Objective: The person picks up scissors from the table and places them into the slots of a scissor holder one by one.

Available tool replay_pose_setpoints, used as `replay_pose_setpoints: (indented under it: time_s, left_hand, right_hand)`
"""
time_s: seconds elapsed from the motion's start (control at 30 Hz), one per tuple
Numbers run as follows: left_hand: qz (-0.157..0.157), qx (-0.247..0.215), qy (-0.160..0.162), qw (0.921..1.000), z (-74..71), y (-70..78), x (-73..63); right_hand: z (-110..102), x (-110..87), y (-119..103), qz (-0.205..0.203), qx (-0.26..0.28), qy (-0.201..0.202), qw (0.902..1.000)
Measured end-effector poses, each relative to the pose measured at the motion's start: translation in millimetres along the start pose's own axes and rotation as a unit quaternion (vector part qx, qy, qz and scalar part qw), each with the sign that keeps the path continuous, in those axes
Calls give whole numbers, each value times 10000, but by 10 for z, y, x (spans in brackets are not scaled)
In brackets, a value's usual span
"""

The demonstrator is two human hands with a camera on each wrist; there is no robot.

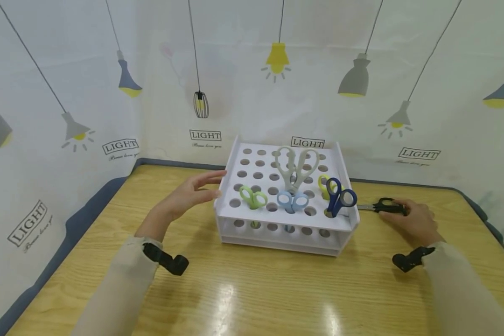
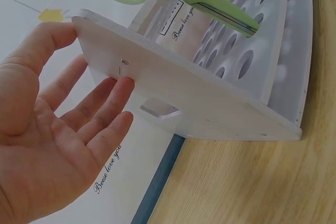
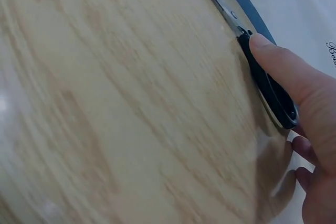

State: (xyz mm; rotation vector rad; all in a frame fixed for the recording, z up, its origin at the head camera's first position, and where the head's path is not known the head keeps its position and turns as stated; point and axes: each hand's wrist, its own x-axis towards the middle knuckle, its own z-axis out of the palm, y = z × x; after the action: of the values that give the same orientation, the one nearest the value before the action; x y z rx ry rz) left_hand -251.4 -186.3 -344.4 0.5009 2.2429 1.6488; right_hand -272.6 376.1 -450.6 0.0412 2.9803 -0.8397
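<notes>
A white tiered rack (image 1: 262, 215) with rows of round holes stands on the table. Scissors sit handles-up in its holes: green scissors (image 1: 252, 200), light blue scissors (image 1: 292, 203), large grey scissors (image 1: 293, 184), yellow scissors (image 1: 324, 189) and dark blue scissors (image 1: 336, 201). My left hand (image 1: 179, 200) touches the rack's left side panel (image 2: 210, 114), its fingers loosely extended. To the right of the rack, my right hand (image 1: 416, 219) grips the black handle of a pair of scissors (image 3: 255, 72). Their blades point left, toward the rack; the tips are hidden behind its right side in the head view.
The wooden table (image 1: 277, 289) has a dark blue border along its back. Behind it hangs a white cloth (image 1: 243, 60) printed with lamps and lettering. A black camera mount (image 1: 168, 259) is strapped to each wrist, over light sleeves.
</notes>
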Motion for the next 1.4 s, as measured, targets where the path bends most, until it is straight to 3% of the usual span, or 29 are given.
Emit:
replay_pose_setpoints:
  time_s: [0.17, 0.37, 0.63, 0.8, 1.0, 1.4]
  left_hand:
    - [24, 17, -12, 10000, 2, -5, 10]
    - [-16, 38, 21, 10000, 4, 15, -10]
    - [21, 1, -1, 10000, 0, 3, -3]
    - [17, 29, 13, 10000, 2, 7, -6]
    - [-56, 52, 35, 10000, 5, 14, -9]
    - [-89, -2, 37, 10000, 19, 40, -16]
  right_hand:
    - [52, -15, 6, 114, 9, 239, 9996]
    - [60, -16, -10, 166, 37, 260, 9995]
    - [54, -35, 7, -80, 113, 311, 9994]
    - [79, -65, 36, -267, 96, 539, 9981]
    - [94, -66, 62, -633, 519, 847, 9930]
    - [-40, -77, -105, -754, 580, 548, 9940]
